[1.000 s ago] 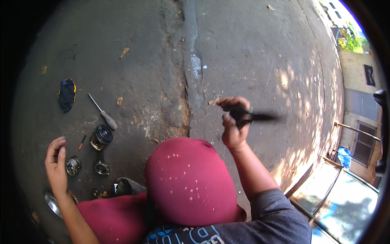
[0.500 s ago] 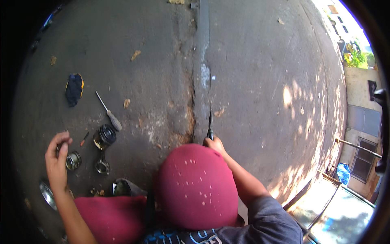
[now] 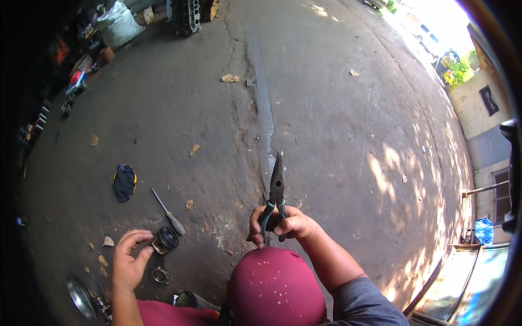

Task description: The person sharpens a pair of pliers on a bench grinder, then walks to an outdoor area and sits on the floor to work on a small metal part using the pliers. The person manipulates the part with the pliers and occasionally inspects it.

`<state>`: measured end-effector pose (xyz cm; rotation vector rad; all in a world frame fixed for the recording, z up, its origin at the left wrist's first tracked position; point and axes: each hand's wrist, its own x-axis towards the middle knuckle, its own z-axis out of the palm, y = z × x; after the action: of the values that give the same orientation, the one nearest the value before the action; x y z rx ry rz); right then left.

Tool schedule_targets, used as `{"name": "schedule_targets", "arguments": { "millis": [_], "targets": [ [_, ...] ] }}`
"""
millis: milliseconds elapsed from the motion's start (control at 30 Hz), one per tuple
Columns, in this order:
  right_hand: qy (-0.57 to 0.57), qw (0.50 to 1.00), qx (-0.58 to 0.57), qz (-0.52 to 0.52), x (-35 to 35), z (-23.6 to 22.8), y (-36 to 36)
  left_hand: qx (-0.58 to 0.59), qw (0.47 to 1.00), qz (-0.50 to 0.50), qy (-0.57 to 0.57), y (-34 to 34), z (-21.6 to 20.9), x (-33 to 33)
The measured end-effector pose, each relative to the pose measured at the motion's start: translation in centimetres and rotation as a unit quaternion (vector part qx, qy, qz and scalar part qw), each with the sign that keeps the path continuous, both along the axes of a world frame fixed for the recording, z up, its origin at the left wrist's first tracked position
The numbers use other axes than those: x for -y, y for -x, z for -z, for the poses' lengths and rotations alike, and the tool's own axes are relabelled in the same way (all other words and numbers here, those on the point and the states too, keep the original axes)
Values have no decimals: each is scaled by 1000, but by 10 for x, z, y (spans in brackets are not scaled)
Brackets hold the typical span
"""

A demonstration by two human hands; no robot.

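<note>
My right hand is wrapped round the handles of needle-nose pliers with green-edged grips, held above my knee and pointing away from me. Their long jaws look closed together. At the left, my left hand hovers with thumb and fingers apart, beside a dark piston. Whether its fingertips touch the piston cannot be made out. A connecting rod extends from the piston toward me. Just beyond lies a screwdriver with a grey handle, and farther off a dark glove-like cloth with yellow edging.
My maroon-covered knee rises in front of me. A shiny metal bowl stands at the lower left. Engine parts and a white sack are at the far left. A glass-topped frame stands at the right.
My view has tilted up, showing more ground ahead. The pliers have come into fuller view, their handles spread in my right hand. My left hand has moved closer to the piston.
</note>
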<state>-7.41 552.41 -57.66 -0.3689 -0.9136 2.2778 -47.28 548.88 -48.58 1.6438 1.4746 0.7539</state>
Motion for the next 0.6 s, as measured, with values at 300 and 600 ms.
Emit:
{"name": "schedule_targets", "arguments": {
  "millis": [300, 600],
  "targets": [
    [-70, 996, 52, 6, 8, -38, 12, 20, 1000, 21, 7, -5, -6, 11],
    [-83, 993, 66, 45, 8, -38, 16, -2, 999, 48, 7, -19, -13, 6]
  ]
}}
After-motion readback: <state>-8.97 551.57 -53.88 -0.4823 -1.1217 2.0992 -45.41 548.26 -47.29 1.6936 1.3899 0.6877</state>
